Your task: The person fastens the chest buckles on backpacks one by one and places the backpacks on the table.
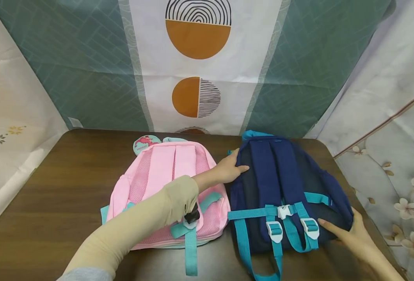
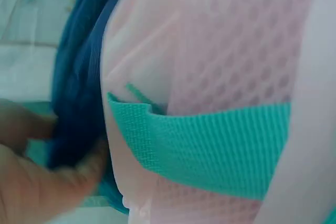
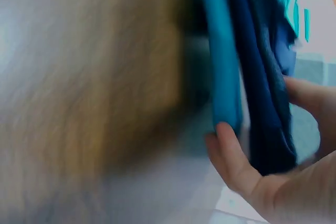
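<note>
A navy backpack (image 1: 243, 191) with turquoise straps and white buckles lies back side up on the right of the table. At its upper left edge my left hand (image 1: 226, 168) grips the side, thumb on top. My right hand (image 1: 356, 234) holds the lower right corner, its thumb over the back panel; in the right wrist view, its fingers (image 3: 231, 156) curl round the bag's side. A pink backpack (image 1: 161, 156) with mesh padding and turquoise straps lies beside it on the left, and my left forearm crosses over it, hiding part of its middle.
The brown wooden table (image 1: 45, 203) extends to the left. A round teal and pink tag (image 1: 145, 143) sits at the pink backpack's top. Hanging cloths enclose the table, with a patterned green and white cloth (image 1: 140, 97) behind and a flowered cloth (image 1: 393, 187) at the right.
</note>
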Available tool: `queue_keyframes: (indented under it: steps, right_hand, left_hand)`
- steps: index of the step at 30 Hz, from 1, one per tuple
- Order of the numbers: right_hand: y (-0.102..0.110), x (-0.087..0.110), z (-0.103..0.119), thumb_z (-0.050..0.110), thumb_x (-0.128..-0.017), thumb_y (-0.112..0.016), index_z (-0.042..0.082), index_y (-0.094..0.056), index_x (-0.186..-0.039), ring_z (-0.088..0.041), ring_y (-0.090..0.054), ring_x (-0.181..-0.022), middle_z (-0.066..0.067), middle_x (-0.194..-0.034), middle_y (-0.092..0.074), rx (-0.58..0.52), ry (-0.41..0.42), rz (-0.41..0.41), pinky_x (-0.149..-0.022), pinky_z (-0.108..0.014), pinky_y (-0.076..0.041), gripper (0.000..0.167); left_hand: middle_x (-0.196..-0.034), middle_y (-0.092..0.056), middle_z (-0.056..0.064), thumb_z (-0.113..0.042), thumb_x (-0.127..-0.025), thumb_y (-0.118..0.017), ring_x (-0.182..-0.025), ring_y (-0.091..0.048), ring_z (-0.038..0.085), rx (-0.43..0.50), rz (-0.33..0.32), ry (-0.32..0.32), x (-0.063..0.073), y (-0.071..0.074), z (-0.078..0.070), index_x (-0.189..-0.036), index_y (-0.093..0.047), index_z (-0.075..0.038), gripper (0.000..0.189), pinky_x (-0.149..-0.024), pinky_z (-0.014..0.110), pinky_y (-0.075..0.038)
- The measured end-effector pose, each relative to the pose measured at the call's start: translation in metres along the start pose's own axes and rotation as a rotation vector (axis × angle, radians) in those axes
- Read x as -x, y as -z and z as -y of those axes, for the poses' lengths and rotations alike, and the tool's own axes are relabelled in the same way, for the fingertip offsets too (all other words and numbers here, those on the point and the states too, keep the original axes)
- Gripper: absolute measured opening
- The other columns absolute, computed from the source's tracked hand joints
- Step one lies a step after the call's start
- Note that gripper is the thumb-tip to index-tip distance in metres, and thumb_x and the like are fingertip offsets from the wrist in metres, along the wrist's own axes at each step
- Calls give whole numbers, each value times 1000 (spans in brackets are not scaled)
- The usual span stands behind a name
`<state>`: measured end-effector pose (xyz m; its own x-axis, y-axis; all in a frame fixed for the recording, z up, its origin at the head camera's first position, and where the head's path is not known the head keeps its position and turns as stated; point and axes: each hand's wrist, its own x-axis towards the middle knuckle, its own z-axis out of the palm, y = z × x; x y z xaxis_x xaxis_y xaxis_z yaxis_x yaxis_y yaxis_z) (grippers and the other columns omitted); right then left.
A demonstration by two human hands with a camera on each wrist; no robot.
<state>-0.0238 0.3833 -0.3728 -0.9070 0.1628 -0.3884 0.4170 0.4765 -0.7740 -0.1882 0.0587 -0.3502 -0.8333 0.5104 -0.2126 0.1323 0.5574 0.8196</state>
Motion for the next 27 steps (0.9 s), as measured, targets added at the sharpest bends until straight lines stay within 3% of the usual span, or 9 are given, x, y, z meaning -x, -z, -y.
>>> queue_keyframes:
  steps: [1, 4, 7, 10, 12, 15, 18, 22, 27]
  right_hand:
    - [-2, 0, -1, 34, -92, -57, -4, 13, -143, -23, -61, -91, -39, -132, -20, 75, 2, 23, -71, -38, -55, 94]
    - [-7, -2, -1, 42, -91, -56, -8, 13, -142, -30, -64, -87, -43, -127, -31, 249, -30, 61, -69, -39, -54, 99]
    - [-13, -2, 4, 53, -87, -56, -11, 7, -139, -22, -65, -67, -29, -95, -60, 409, -78, 45, -61, -35, -51, 104]
    - [-20, -4, 10, 60, -85, -54, -17, -2, -132, -20, -62, -54, -12, -65, -62, 484, -98, 49, -60, -37, -50, 104]
    - [-25, -6, 13, 65, -84, -51, -19, -9, -125, -20, -61, -48, -12, -60, -59, 500, -108, 39, -59, -37, -49, 103]
    - [-32, -11, 11, 69, -84, -45, -18, -19, -117, -21, -60, -44, -14, -61, -56, 435, -124, 5, -55, -36, -50, 96]
    - [-33, -16, 9, 67, -86, -44, -14, -27, -109, -20, -60, -43, -14, -60, -56, 367, -117, -36, -51, -32, -51, 86]
    - [-29, -25, 10, 64, -88, -42, -15, -29, -107, -21, -61, -42, -14, -56, -58, 349, -85, -54, -49, -31, -51, 82]
    - [-24, -30, 16, 64, -89, -41, -15, -29, -109, -22, -62, -44, -12, -57, -60, 397, -83, -7, -50, -33, -52, 82]
  left_hand:
    - [-151, -23, 20, -31, -97, -48, -138, -25, 30, -87, -4, 12, -1, -1, 0, -149, -6, -1, 73, -111, 39, -24]
    - [-145, -31, 25, -33, -96, -49, -133, -34, 33, -353, -12, 40, -3, -3, 4, -147, -11, 5, 74, -107, 37, -32]
    - [-143, -33, 25, -36, -96, -50, -130, -38, 34, -498, -10, 49, -3, 0, 11, -147, -12, 4, 75, -105, 37, -35]
    - [-144, -29, 26, -35, -96, -50, -131, -35, 35, -408, 2, 45, -2, 5, 19, -148, -9, 1, 76, -105, 38, -34]
    - [-147, -21, 25, -34, -96, -49, -135, -29, 35, -314, 22, 44, 0, 8, 24, -149, -3, -1, 78, -108, 40, -30]
    - [-153, -1, 20, -35, -97, -47, -140, -11, 36, -175, 47, 49, 3, 9, 30, -149, 6, -7, 80, -112, 45, -20]
    - [-154, 13, 15, -36, -97, -46, -141, 1, 37, -107, 50, 31, 6, 9, 30, -150, 8, -11, 79, -112, 48, -13]
    - [-154, 16, 13, -38, -97, -45, -142, 4, 35, -98, 58, 24, 8, 8, 27, -150, 3, -15, 76, -113, 48, -10]
    - [-155, 13, 14, -44, -96, -45, -143, 2, 33, -188, 73, 15, 13, 5, 24, -150, -8, -16, 72, -114, 47, -8]
